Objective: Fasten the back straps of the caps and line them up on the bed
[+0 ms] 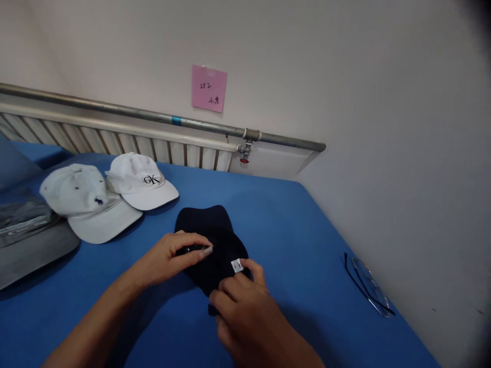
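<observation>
While the left hand (pixel 171 258) pinches the dark cap (pixel 222 250), the right hand (pixel 247 309) clamps its edge beside a white tag (pixel 237 265).

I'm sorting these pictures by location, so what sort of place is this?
Probably a plain indoor room, perhaps a bedroom or workroom: a radiator along the wall, a pink note on that wall, and a broad blue surface.

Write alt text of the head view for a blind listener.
A person's left hand and right hand hold a dark cap over a blue surface. A gray cap and two pale caps lie at left; glasses lie at right.
</observation>
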Demonstrator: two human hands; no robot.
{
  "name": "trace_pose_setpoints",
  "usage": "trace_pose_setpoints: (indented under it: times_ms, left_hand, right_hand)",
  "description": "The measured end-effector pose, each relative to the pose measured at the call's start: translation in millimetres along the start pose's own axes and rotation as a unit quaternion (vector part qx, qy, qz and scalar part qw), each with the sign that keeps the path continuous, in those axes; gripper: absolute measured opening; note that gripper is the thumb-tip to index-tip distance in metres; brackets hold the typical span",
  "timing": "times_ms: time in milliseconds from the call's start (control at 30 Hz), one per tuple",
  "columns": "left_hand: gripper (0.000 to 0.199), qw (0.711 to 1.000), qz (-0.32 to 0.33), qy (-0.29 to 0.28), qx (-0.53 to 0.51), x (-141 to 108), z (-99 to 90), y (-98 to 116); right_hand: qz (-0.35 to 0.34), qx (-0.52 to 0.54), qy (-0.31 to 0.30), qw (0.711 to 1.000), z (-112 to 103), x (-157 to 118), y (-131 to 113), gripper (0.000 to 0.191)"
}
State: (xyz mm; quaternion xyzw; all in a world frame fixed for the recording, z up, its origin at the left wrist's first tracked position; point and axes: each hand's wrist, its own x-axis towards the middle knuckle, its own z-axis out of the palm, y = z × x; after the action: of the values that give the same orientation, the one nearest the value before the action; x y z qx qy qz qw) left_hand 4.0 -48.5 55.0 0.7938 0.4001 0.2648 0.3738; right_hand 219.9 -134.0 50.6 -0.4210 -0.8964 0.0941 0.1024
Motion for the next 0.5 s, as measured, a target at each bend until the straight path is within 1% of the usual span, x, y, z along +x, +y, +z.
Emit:
trace_pose_setpoints:
  times_ms: [67, 133, 200, 267, 333, 367, 433, 467, 500]
  left_hand:
    - [0.022, 1.000, -0.012, -0.004, -0.023, 0.9, 0.2, 1.5]
    - [0.022, 0.999, -0.020, -0.004, -0.048, 1.7, 0.3, 2.9]
    - [0.021, 0.998, -0.022, -0.007, -0.066, 1.8, -0.4, 4.3]
    - [0.020, 0.996, -0.021, -0.019, -0.079, 0.9, -2.3, 5.9]
    - [0.018, 0.993, -0.022, -0.043, -0.107, -0.9, -5.1, 7.5]
    - [0.017, 0.990, -0.025, -0.054, -0.128, -2.0, -6.5, 8.1]
    - [0.013, 0.982, -0.036, -0.070, -0.173, -4.0, -8.8, 8.2]
    - [0.012, 0.977, -0.042, -0.077, -0.194, -4.7, -9.4, 7.6]
    - [0.010, 0.973, -0.049, -0.084, -0.211, -5.2, -9.7, 6.7]
  right_hand:
    - [0.003, 0.007, 0.009, 1.000, -0.1, 0.2, 0.9, 0.019]
    - [-0.007, 0.041, 0.046, 0.998, -2.4, 0.0, 2.3, 0.026]
    - [-0.022, 0.119, 0.099, 0.988, -8.3, -0.7, 4.3, 0.028]
    - [-0.016, 0.226, 0.148, 0.963, -15.4, -1.6, 6.8, 0.022]
    - [0.035, 0.344, 0.177, 0.922, -19.8, -1.9, 9.8, 0.018]
    - [0.069, 0.407, 0.183, 0.892, -20.2, -1.6, 11.2, 0.018]
    - [0.126, 0.521, 0.177, 0.825, -17.8, 0.3, 13.7, 0.020]
    - [0.142, 0.563, 0.172, 0.796, -15.5, 1.8, 14.5, 0.022]
    - [0.152, 0.591, 0.168, 0.774, -13.0, 3.7, 15.0, 0.022]
